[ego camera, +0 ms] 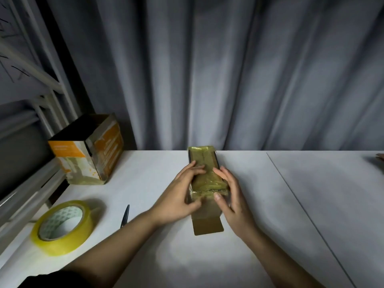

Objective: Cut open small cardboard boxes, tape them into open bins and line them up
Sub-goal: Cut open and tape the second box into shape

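A: Yellowish tape covers most of the small box (204,169) lying flat mid-table, far end toward the curtain (228,69). From my remote seat I read this as the taping step, partway through.

B: Hands?

A: Left hand (182,194) rests along the box's left side, fingers laid over the taped top, thumb down by the near end. Right hand (230,196) cups the right side, thumb pressing the near taped edge. Both sets of fingers are curled lightly around the box, holding and smoothing it. A loose flap (207,225) sticks out flat toward me, untaped.

B: How far along overall?

A: One finished bin (87,150), orange and white, taped, top open, stands at the back left corner of the table (270,204). So I judge one done, this second one in hand and not yet stood up or lined beside the first. Whether more boxes wait, I can't tell.

B: Surroundings?

A: Tape roll (62,227) near left, lying flat. Scissors (125,216) between roll and left forearm, only the blade tip showing. Something brown at the far right edge, too cropped to name. A seam runs across the tabletop on the right.

B: Obstacles?

A: Path from box to bin looks open. Scissors sit close under the left arm; I'd mind that.
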